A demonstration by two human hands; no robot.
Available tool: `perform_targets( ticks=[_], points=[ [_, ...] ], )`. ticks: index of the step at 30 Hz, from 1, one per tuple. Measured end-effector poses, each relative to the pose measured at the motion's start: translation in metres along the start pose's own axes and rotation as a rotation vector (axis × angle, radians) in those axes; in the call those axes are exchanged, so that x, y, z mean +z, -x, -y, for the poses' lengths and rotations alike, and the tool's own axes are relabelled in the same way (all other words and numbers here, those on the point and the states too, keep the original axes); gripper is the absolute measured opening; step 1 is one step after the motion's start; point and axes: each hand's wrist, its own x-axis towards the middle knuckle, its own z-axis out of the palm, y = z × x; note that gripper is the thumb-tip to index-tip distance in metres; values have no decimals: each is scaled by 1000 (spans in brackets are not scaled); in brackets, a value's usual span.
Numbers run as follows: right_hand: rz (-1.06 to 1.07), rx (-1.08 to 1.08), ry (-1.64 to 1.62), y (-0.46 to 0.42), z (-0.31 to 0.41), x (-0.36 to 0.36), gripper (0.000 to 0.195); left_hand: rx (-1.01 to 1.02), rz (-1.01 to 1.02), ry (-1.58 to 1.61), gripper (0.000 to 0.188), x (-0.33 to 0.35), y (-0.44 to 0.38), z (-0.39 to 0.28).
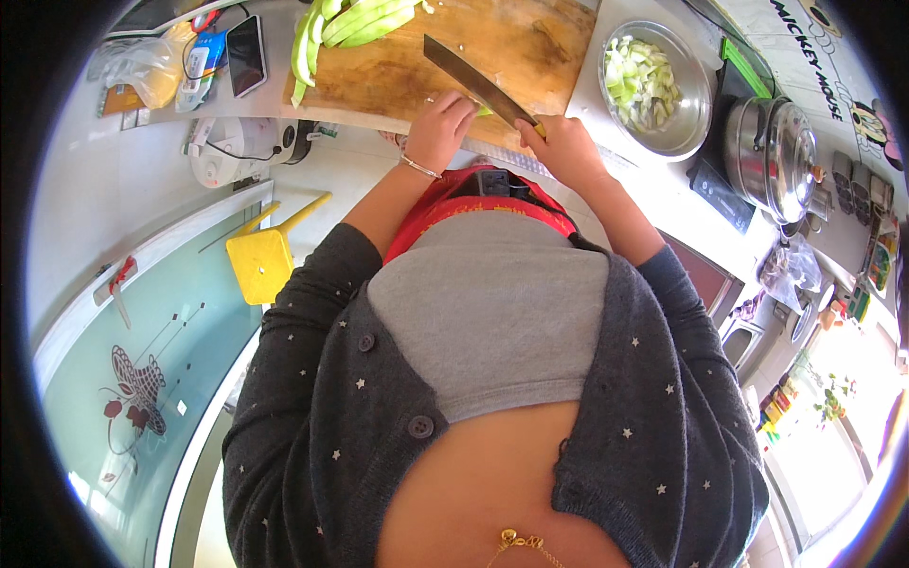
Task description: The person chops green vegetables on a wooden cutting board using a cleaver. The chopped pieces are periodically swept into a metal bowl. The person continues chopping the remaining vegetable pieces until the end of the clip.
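Note:
My right hand (564, 149) grips the handle of a kitchen knife (479, 78). Its broad dark blade slants up and left across the wooden cutting board (398, 74). Close beside the blade, my left hand (442, 131) bends its fingers over a small green vegetable piece (484, 111) near the board's front edge. Most of that piece is hidden by the fingers and the knife. Long pale-green vegetable strips (369, 23) lie at the board's far left. Right of the board, a clear round bowl (692, 121) holds chopped pale-green pieces (639, 78).
A smartphone (246, 57) and plastic bags (153, 67) lie left of the board. A lidded steel pot (770, 156) stands at right, by a black cooktop (721, 192). Below the counter are a white appliance (234, 149) and a yellow stool (261, 263).

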Motion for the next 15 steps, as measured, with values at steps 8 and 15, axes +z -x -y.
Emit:
perform_targets(
  ticks=[8, 15],
  points=[
    [65, 35, 4, 2, 8, -7, 46, 17, 0, -7, 8, -3, -2, -2],
    [34, -32, 125, 1, 5, -4, 48, 31, -15, -19, 8, 0, -2, -1]
  ],
)
